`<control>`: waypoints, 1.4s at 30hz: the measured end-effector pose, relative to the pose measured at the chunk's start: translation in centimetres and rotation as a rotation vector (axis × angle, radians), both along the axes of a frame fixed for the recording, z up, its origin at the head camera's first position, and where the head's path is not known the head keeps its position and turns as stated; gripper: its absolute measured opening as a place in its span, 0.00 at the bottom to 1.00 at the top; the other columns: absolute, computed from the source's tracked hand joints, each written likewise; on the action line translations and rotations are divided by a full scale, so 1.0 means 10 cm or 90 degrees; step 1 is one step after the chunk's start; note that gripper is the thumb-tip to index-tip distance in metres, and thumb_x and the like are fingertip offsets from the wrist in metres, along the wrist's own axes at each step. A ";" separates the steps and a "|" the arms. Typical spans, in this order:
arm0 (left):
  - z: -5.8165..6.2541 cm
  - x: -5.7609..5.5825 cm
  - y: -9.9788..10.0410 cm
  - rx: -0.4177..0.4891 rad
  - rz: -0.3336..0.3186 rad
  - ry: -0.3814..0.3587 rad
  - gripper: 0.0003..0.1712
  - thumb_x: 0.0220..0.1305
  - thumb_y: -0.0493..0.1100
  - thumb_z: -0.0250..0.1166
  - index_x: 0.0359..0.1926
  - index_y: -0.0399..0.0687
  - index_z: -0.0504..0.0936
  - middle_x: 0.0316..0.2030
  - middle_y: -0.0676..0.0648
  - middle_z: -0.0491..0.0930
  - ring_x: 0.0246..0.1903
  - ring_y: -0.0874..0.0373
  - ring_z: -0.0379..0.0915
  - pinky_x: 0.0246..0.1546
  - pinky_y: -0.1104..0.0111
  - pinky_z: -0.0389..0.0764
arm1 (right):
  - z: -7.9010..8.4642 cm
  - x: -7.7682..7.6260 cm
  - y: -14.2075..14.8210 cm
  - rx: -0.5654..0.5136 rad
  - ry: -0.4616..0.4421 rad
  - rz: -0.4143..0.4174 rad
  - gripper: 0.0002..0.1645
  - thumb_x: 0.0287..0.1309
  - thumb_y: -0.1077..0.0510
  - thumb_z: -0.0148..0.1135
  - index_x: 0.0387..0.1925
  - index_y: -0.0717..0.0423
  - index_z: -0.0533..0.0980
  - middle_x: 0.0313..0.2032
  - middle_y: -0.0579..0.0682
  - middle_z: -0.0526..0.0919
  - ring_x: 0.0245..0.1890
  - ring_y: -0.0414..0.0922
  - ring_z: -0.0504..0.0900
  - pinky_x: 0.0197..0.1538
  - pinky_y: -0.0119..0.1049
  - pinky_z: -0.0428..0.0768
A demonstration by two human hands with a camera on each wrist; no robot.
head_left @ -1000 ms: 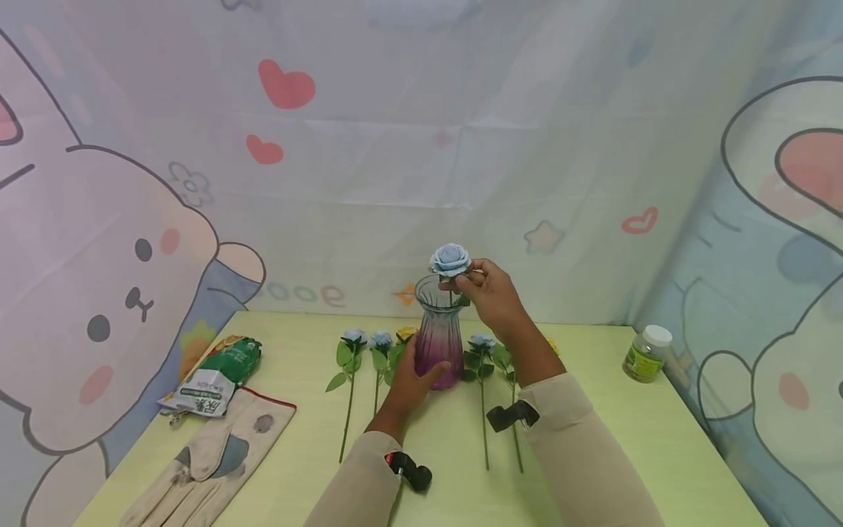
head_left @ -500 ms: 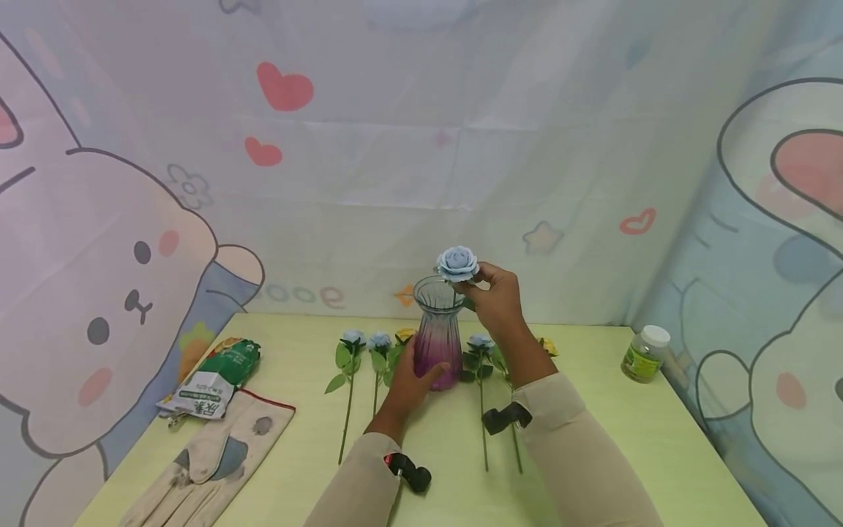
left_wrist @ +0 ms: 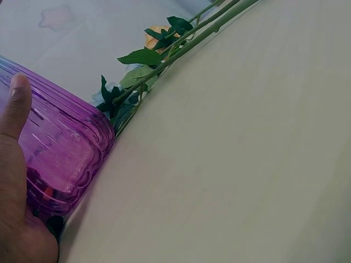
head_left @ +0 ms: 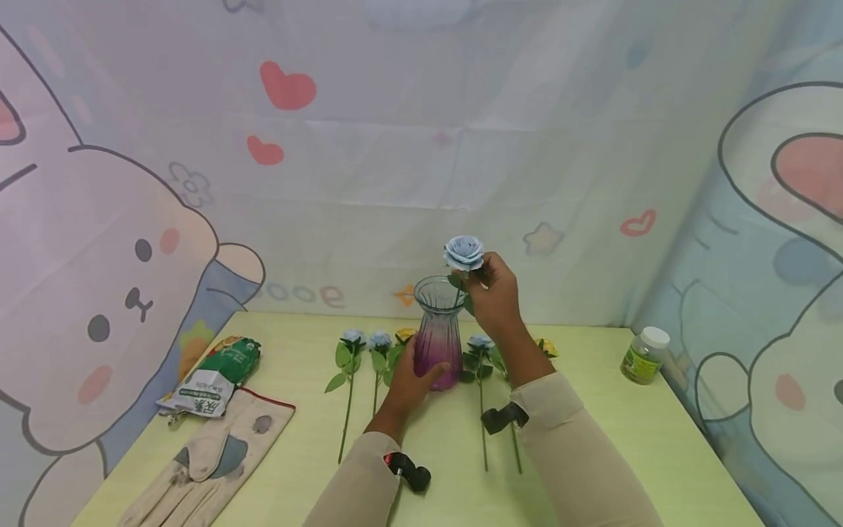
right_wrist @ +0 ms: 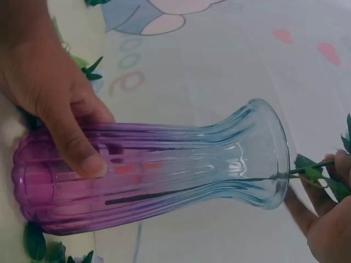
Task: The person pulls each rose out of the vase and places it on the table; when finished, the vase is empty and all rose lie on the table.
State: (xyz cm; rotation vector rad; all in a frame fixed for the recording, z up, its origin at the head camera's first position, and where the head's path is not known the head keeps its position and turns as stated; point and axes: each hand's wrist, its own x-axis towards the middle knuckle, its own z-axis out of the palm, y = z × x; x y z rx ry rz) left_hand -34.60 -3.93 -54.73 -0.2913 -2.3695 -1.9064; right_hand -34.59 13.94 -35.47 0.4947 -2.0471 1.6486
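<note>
A glass vase (head_left: pixel 437 340), purple below and clear bluish at its flared rim, stands upright on the table. My left hand (head_left: pixel 415 380) grips its lower body from the left, thumb across the front, as the right wrist view also shows. Above the rim, my right hand (head_left: pixel 495 293) pinches a light blue artificial rose (head_left: pixel 464 253) just under its bloom. In the right wrist view the rose's dark stem (right_wrist: pixel 164 194) runs down inside the vase, its lower end above the base. Green leaves (right_wrist: pixel 315 174) sit between the rim and my right fingers.
Blue roses (head_left: pixel 353 337) and a yellow rose (head_left: pixel 405 334) lie left of the vase. Another blue rose (head_left: pixel 481 342) and a yellow one (head_left: pixel 546 347) lie right. Work gloves (head_left: pixel 217 454) and a green-white packet (head_left: pixel 220 373) occupy the left; a lidded jar (head_left: pixel 645 355) stands far right.
My right hand and the blue rose have shifted slightly right; the rose dipped a little, then rose higher above the rim. The left hand and vase have stayed in place.
</note>
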 end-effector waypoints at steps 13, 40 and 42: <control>0.02 0.01 0.00 -0.001 -0.003 -0.003 0.66 0.66 0.66 0.76 0.89 0.48 0.48 0.85 0.38 0.60 0.83 0.36 0.60 0.83 0.39 0.63 | -0.01 -0.01 -0.02 0.018 0.092 -0.071 0.12 0.84 0.59 0.57 0.54 0.66 0.70 0.58 0.67 0.83 0.68 0.62 0.84 0.70 0.59 0.83; 0.02 0.00 0.00 0.003 -0.001 -0.006 0.65 0.68 0.64 0.76 0.90 0.49 0.47 0.85 0.37 0.58 0.83 0.35 0.58 0.84 0.39 0.61 | -0.15 0.05 0.22 -0.103 -0.118 -0.064 0.44 0.61 0.69 0.78 0.75 0.65 0.68 0.72 0.62 0.63 0.78 0.57 0.72 0.74 0.52 0.82; 0.00 0.00 0.00 0.002 0.000 -0.011 0.65 0.68 0.65 0.76 0.90 0.49 0.46 0.86 0.37 0.57 0.84 0.35 0.57 0.84 0.39 0.61 | -0.16 0.05 0.23 -0.110 -0.122 -0.078 0.34 0.64 0.68 0.77 0.69 0.67 0.77 0.71 0.60 0.65 0.71 0.54 0.78 0.71 0.44 0.84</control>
